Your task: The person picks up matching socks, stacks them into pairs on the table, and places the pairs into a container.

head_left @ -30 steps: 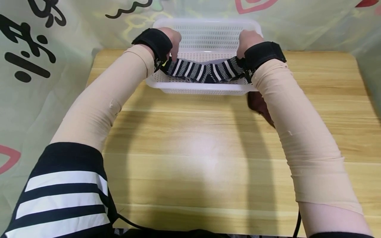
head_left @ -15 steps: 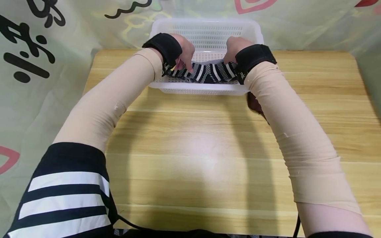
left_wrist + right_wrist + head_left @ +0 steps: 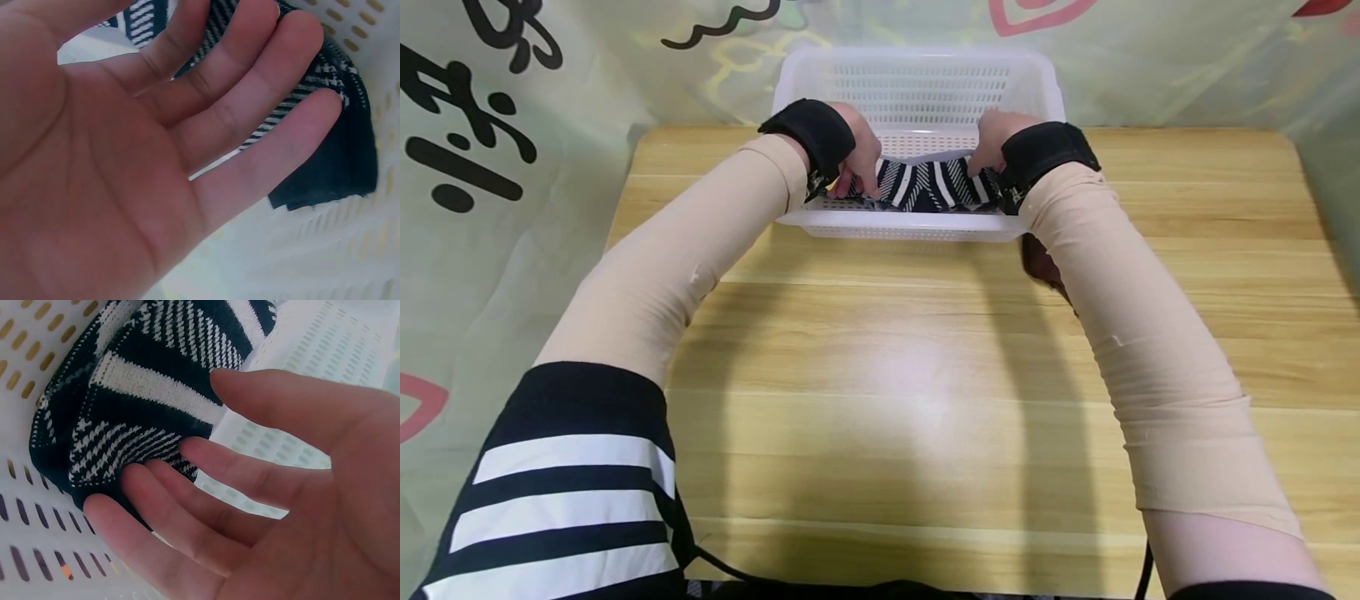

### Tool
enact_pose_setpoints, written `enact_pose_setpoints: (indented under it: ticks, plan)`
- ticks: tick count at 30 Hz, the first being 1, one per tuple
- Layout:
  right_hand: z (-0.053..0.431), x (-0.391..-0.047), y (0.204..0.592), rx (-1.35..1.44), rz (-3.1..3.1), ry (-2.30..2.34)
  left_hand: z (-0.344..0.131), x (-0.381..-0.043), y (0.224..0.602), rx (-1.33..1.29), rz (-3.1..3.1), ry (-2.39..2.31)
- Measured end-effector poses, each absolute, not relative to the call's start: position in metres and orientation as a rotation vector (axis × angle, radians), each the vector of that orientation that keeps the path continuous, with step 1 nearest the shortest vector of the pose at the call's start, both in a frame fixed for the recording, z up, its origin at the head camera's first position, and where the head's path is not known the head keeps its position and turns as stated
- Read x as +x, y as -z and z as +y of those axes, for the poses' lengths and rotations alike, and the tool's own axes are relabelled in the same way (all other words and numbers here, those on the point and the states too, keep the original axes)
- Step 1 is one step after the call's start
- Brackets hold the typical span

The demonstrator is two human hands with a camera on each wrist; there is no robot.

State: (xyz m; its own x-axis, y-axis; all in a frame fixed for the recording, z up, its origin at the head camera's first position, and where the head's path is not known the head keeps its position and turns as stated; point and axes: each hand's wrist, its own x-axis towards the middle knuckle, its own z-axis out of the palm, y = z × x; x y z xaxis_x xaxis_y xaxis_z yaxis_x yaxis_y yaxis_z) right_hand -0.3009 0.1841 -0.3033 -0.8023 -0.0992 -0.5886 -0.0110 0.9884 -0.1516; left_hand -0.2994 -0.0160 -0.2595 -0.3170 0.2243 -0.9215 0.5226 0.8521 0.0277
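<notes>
A black-and-white knitted cloth (image 3: 928,185) with stripes and a zigzag pattern lies across the inside of a white plastic basket (image 3: 917,220). My left hand (image 3: 859,150) reaches in over the cloth's left part, its fingers loosely bent and touching it. In the left wrist view, the cloth's plain dark end (image 3: 340,165) shows beyond the fingers. My right hand (image 3: 996,137) is at the right part. The right wrist view shows its fingertips (image 3: 103,515) resting against the folded knit (image 3: 150,381), thumb held apart. Whether the cloth is a garment I cannot tell.
The basket stands at the back of a wooden table (image 3: 880,400), near a printed backdrop sheet (image 3: 1187,75). A dark reddish-brown item (image 3: 1040,262) lies by the basket's front right corner, partly under my right forearm. A black cable (image 3: 730,571) runs along the front edge.
Both hands have moved inward from the cloth's ends, the left to the right and the right to the left, then slightly lower. The cloth stays in the basket, nearly unmoved.
</notes>
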Motion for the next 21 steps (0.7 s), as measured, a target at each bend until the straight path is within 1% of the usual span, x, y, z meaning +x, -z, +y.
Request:
enact_pose_setpoints:
  ticks: [17,21]
  plan:
    - [0.186,-0.302,0.304,-0.108,2.467,0.220,-0.022,-0.296,0.266,0.491,1.866,0.199]
    - [0.186,-0.303,0.302,-0.096,2.457,0.227,-0.024,-0.301,0.271,0.510,1.864,0.191]
